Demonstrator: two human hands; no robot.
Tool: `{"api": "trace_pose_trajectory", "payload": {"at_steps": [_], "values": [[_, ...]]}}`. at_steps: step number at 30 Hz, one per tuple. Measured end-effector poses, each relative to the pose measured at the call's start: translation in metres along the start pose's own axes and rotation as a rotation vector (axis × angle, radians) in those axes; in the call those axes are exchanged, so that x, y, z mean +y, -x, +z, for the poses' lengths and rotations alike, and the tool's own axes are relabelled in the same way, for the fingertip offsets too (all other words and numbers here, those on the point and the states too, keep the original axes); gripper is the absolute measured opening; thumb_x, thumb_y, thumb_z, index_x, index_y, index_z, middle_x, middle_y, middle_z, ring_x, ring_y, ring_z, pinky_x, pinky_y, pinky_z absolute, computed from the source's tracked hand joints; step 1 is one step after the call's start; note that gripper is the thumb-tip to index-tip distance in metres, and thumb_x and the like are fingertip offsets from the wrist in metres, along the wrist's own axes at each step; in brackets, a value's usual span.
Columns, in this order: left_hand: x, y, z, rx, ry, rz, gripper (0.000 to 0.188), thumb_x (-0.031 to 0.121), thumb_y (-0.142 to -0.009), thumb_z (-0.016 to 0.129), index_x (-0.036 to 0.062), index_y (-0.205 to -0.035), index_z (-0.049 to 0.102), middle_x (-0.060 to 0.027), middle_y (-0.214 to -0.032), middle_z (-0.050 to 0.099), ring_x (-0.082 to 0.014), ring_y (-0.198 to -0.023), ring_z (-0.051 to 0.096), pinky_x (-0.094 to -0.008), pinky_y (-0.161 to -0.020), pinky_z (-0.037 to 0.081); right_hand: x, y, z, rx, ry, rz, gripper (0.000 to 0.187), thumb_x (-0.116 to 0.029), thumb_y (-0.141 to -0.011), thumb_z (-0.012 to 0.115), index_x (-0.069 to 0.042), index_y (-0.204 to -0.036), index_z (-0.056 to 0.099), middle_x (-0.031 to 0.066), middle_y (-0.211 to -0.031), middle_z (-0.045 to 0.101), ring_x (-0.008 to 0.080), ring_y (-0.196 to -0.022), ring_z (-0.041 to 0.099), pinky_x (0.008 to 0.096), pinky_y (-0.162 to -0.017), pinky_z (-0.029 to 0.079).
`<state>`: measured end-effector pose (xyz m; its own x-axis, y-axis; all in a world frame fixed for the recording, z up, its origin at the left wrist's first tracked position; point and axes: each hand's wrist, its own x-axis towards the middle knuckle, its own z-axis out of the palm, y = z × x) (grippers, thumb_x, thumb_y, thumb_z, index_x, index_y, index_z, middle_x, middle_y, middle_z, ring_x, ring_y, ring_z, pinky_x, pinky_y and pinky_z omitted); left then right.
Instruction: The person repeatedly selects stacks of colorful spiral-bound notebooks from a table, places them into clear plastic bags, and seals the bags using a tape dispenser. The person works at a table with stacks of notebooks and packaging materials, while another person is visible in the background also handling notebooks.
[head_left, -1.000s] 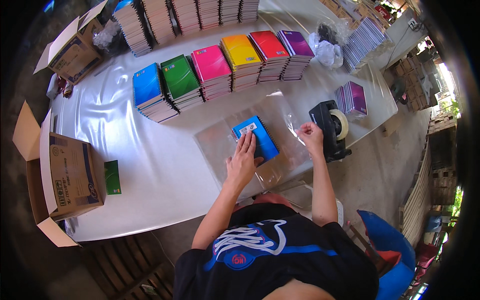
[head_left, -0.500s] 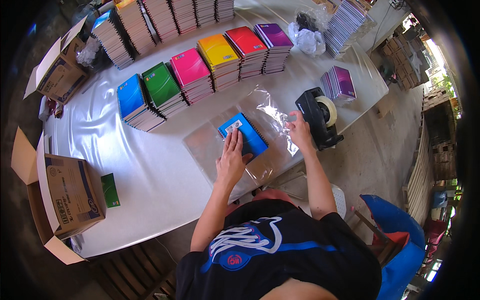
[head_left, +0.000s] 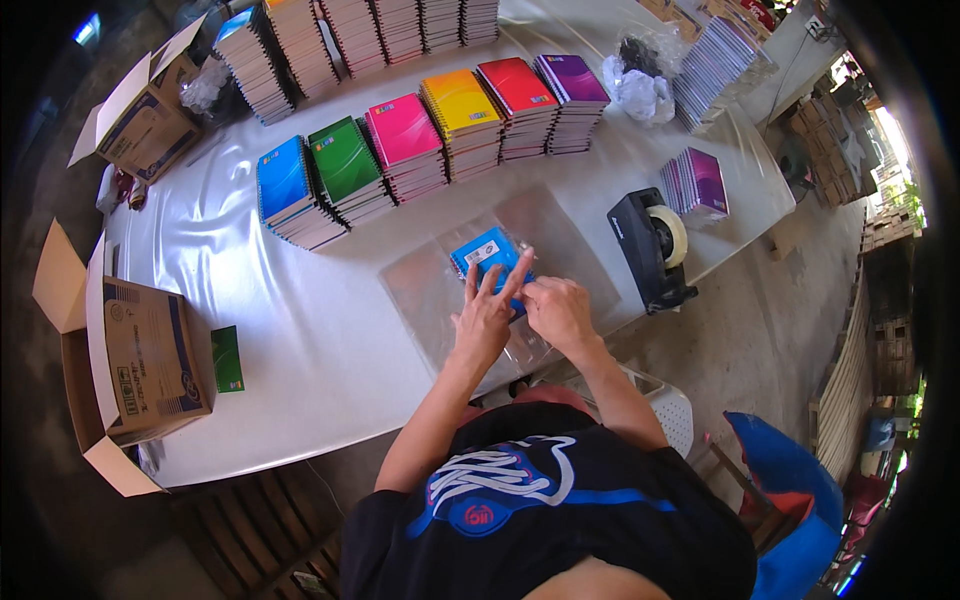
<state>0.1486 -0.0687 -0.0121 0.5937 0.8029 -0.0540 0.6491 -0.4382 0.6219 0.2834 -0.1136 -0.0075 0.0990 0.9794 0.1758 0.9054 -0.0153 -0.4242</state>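
A blue spiral notebook [head_left: 478,240] with a white label lies on a sheet of clear plastic [head_left: 425,285] near the table's front edge. My left hand [head_left: 485,318] rests over its lower part with the fingers spread. Against the notebook's right edge, my right hand [head_left: 562,312] has its fingers curled and pinched together, close to the left fingertips. What the pinch holds is too small to make out. To the right stands a black tape dispenser [head_left: 640,240] with a roll of tape [head_left: 667,236].
Stacks of notebooks, such as the blue stack [head_left: 285,185] and purple stack [head_left: 572,80], line the table's far side. A smaller purple stack [head_left: 708,180] sits behind the dispenser. Open cardboard boxes [head_left: 150,360] stand at left, beside a green notebook cover [head_left: 227,358].
My right hand has moved left from beside the dispenser to the notebook's right edge, its fingers now pinched. The left fingers have spread and shifted off the label. The whole view has shifted slightly.
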Motion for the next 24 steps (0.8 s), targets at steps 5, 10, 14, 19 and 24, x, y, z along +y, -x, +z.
{"api": "trace_pose_trajectory", "payload": {"at_steps": [5, 10, 14, 19, 24], "values": [[-0.009, -0.006, 0.013, 0.148, 0.092, 0.152, 0.083, -0.008, -0.069, 0.06, 0.0198, -0.142, 0.034, -0.0173, -0.111, 0.053, -0.0318, -0.117, 0.046, -0.0482, -0.11, 0.024, 0.01, 0.001, 0.003, -0.045, -0.352, 0.05, 0.002, -0.009, -0.076, 0.066, -0.007, -0.076, 0.066, 0.0111, -0.092, 0.064, 0.0272, -0.084, 0.063, 0.0376, -0.076, 0.049], [-0.002, -0.006, 0.004, 0.097, 0.055, 0.139, 0.078, -0.009, -0.065, 0.064, 0.0093, -0.137, 0.04, -0.016, -0.116, 0.052, -0.0366, -0.123, 0.041, -0.0461, -0.108, 0.03, 0.048, -0.009, 0.018, -0.197, -1.203, 0.187, 0.023, -0.003, -0.081, 0.061, -0.004, -0.103, 0.055, 0.0125, -0.123, 0.052, 0.0247, -0.106, 0.058, 0.0343, -0.091, 0.045], [-0.01, -0.006, 0.014, 0.116, 0.021, 0.071, 0.071, -0.005, -0.067, 0.068, 0.0072, -0.133, 0.045, -0.015, -0.12, 0.051, -0.0414, -0.127, 0.035, -0.0472, -0.106, 0.032, 0.052, -0.009, 0.002, -0.215, -1.417, 0.39, 0.041, 0.003, -0.082, 0.054, -0.009, -0.119, 0.042, 0.0124, -0.138, 0.038, 0.0279, -0.12, 0.045, 0.0367, -0.099, 0.037], [-0.01, -0.001, 0.01, 0.138, 0.195, 0.015, 0.062, -0.001, -0.069, 0.071, 0.0075, -0.126, 0.049, -0.0146, -0.122, 0.05, -0.0419, -0.13, 0.032, -0.0473, -0.106, 0.031, 0.127, -0.003, 0.01, 0.079, -0.268, 0.048, 0.051, 0.003, -0.078, 0.058, -0.009, -0.127, 0.045, 0.0173, -0.138, 0.034, 0.0286, -0.113, 0.051, 0.0375, -0.092, 0.044], [-0.014, 0.002, 0.012, 0.176, 0.201, 0.081, 0.057, -0.003, -0.068, 0.069, 0.0078, -0.121, 0.049, -0.0135, -0.121, 0.049, -0.0421, -0.13, 0.03, -0.0465, -0.106, 0.033, 0.116, -0.006, -0.018, 0.16, -0.242, -0.003, 0.044, 0.001, -0.081, 0.058, -0.011, -0.123, 0.052, 0.0169, -0.132, 0.044, 0.0356, -0.11, 0.051, 0.0376, -0.093, 0.044]]}}
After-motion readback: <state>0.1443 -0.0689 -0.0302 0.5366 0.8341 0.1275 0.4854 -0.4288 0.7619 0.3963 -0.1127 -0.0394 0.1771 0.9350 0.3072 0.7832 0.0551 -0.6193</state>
